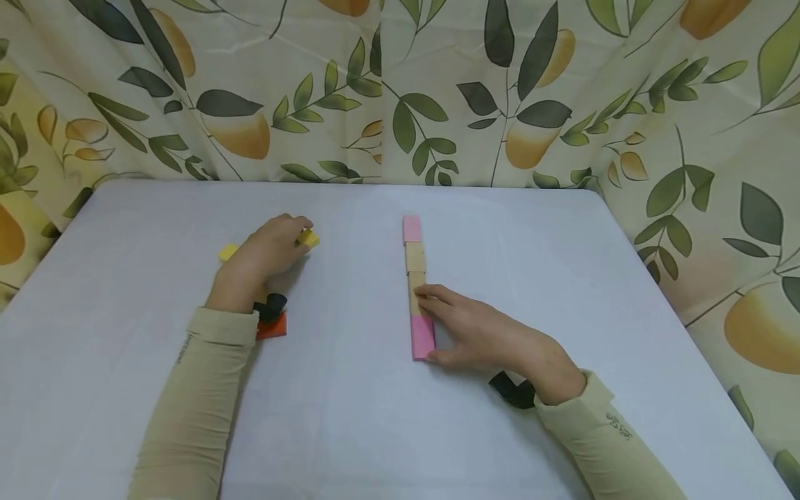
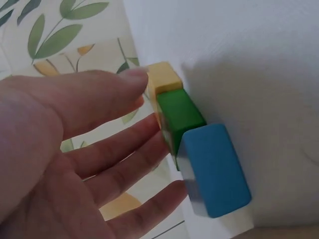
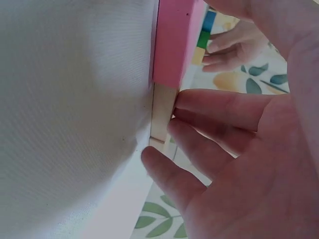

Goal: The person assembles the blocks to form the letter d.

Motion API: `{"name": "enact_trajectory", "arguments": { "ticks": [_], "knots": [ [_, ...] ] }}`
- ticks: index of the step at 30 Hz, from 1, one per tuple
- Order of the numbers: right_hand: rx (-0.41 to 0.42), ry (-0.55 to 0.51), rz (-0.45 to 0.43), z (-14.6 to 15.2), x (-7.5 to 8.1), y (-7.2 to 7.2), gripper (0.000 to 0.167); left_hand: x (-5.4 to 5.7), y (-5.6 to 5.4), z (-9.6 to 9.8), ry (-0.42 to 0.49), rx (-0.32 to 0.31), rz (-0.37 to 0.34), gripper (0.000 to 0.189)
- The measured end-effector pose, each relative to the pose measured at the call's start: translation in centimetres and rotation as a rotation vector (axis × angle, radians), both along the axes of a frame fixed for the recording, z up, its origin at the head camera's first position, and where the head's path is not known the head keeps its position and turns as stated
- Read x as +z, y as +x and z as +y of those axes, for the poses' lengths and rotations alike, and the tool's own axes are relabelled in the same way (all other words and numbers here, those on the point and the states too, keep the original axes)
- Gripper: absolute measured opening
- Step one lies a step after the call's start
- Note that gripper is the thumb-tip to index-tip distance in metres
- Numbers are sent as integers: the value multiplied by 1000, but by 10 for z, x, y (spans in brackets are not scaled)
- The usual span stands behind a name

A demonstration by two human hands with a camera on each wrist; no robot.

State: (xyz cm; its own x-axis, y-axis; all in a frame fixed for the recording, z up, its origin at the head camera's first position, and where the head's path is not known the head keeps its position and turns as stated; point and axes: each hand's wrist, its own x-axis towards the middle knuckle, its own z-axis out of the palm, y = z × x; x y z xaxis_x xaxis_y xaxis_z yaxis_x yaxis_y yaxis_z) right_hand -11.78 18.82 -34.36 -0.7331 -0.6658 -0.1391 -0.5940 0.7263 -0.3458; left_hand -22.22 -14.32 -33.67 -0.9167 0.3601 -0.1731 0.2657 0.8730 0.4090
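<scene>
In the head view, my left hand reaches over a yellow block, thumb and fingers close about it. Up close, a blue block, a green block and a pale yellow block stand in line. The left thumb tip meets the pale yellow one, and the fairly straight fingers lie along the row's side. My right hand rests beside a second row, its extended fingers touching a wooden block and its thumb at the near end of a pink block.
Farther along the right-hand row are another wooden block and a pink block. An orange-red block shows by the left wrist; yellow shows left of that hand. Leaf-patterned cloth hangs behind the white table.
</scene>
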Motion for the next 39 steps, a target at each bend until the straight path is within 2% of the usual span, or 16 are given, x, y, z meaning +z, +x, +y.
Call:
{"name": "enact_trajectory", "arguments": {
  "ticks": [8,22,28,34,39],
  "knots": [
    [11,14,2,0,1,0,78,-4,1,1,-24,25,35,41],
    [12,15,-21,-2,0,2,78,-4,6,18,-53,-21,60,35],
    [15,21,-9,-1,0,0,77,-6,8,34,-44,-67,73,37],
    [27,23,13,0,0,-1,76,-3,13,53,-2,-149,67,37],
    [21,23,12,0,-1,-1,78,-5,15,64,4,-171,52,37]
  ]
}}
